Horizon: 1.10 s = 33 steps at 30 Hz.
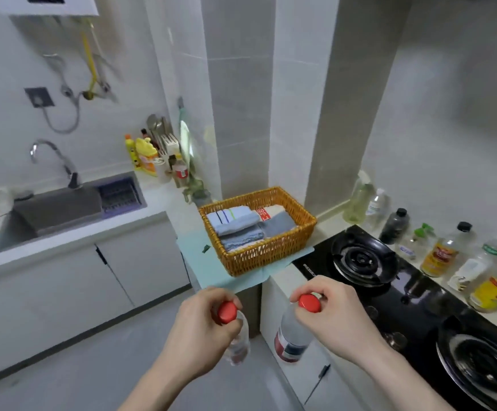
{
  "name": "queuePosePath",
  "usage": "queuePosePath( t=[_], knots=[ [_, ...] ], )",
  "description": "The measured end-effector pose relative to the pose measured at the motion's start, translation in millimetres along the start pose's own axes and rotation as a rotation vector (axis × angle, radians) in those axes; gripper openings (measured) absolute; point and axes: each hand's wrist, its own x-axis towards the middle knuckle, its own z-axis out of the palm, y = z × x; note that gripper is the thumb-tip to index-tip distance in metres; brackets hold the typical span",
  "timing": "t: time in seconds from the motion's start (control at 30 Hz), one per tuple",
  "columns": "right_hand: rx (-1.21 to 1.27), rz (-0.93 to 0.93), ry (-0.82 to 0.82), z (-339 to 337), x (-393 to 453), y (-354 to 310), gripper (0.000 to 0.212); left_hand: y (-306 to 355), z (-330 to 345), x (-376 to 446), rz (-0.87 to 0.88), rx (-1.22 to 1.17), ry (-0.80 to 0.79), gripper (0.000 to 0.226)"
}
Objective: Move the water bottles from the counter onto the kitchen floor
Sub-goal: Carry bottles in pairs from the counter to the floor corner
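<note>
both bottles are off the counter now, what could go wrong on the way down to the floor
1. Each of the hands, left and right, holds its bottle only by the red cap, left bottle and right bottle hanging below. A slip would probably drop one onto the floor.
2. The right bottle hangs close to the cabinet front under the stove; a swing might knock it.
3. Set down tilted, as they hang now, either could tip over.

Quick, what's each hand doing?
Left hand: holding a water bottle by its neck.
Right hand: holding another bottle by its cap.
</note>
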Motion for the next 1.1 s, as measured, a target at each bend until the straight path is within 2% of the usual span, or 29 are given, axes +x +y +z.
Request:
queuePosePath(
  t=[0.3,0.6,0.87,1.1],
  knots=[
    [-0.029,-0.286,-0.322,90,74,-61,0.021,-54,-67,-36,-0.274,-0.043,0.335,0.015],
    [-0.055,-0.498,-0.568,216,90,-157,0.018,-129,-148,-109,-0.520,-0.040,0.589,0.016],
    [0.012,-0.549,-0.696,345,75,-257,0.019,-219,-241,-158,-0.611,-0.023,0.706,0.018],
    [0.008,-0.590,-0.731,444,63,-331,0.014,-294,-315,-192,-0.667,0.007,0.740,0.020]
  ],
)
